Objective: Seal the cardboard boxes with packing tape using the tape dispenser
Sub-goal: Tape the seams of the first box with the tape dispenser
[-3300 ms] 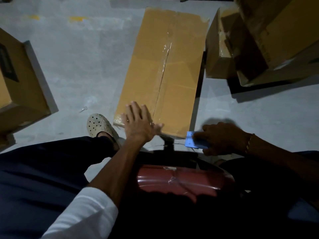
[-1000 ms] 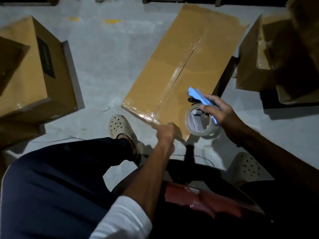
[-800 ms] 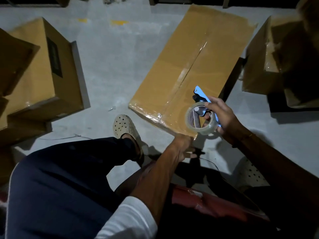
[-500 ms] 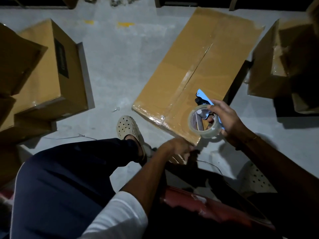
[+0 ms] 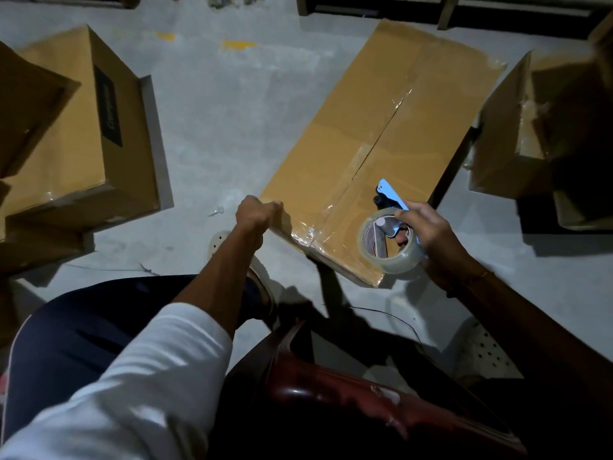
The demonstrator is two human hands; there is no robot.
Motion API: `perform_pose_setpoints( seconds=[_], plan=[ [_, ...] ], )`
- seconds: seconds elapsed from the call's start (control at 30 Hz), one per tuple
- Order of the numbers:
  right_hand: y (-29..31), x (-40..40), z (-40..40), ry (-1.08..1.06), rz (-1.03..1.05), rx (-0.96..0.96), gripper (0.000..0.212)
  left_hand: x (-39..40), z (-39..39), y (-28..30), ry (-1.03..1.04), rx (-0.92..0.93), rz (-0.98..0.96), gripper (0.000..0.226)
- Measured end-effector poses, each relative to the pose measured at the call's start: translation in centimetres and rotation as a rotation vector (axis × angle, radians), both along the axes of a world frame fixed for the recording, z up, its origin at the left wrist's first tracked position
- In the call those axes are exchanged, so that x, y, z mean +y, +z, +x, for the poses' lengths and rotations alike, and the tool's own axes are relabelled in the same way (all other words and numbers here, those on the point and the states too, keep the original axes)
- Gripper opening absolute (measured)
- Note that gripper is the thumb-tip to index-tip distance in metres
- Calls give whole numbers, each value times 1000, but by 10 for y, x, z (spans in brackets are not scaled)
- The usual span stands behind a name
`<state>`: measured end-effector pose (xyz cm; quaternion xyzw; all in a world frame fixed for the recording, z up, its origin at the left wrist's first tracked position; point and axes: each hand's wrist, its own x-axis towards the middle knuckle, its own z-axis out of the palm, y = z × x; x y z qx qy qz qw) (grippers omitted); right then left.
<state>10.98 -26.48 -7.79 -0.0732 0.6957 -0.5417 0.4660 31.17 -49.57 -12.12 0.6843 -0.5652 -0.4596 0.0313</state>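
Note:
A long flat cardboard box (image 5: 374, 134) lies on the grey floor, turned at an angle, with clear tape along its centre seam and over its near edge. My left hand (image 5: 257, 214) grips the box's near left corner with curled fingers. My right hand (image 5: 428, 234) holds the blue tape dispenser (image 5: 391, 197) with its roll of clear tape (image 5: 388, 244) above the box's near right corner.
Stacked cardboard boxes (image 5: 76, 127) stand at the left, and more boxes (image 5: 544, 127) at the right. A dark red stool (image 5: 365, 403) is under me. My feet in pale perforated clogs rest on the floor, the right one (image 5: 487, 353) close to the box.
My left hand has moved from the box's near right corner to its near left corner and taken hold there. The box sits turned at a steeper angle. My right hand keeps the dispenser raised.

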Motion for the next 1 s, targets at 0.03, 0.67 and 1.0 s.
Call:
perform_pose_setpoints(
  seconds=[0.03,0.67,1.0],
  plan=[
    [0,-1,0,-6,3,5,27,-5,-1,-1,-86,-28,3,53],
    [0,-100,170,48,-96,-307,31,-68,26,8,-1008,-416,-630,62],
    [-3,-13,0,-201,-194,-217,48,16,-119,-9,-1296,-395,-550,117]
  ],
)
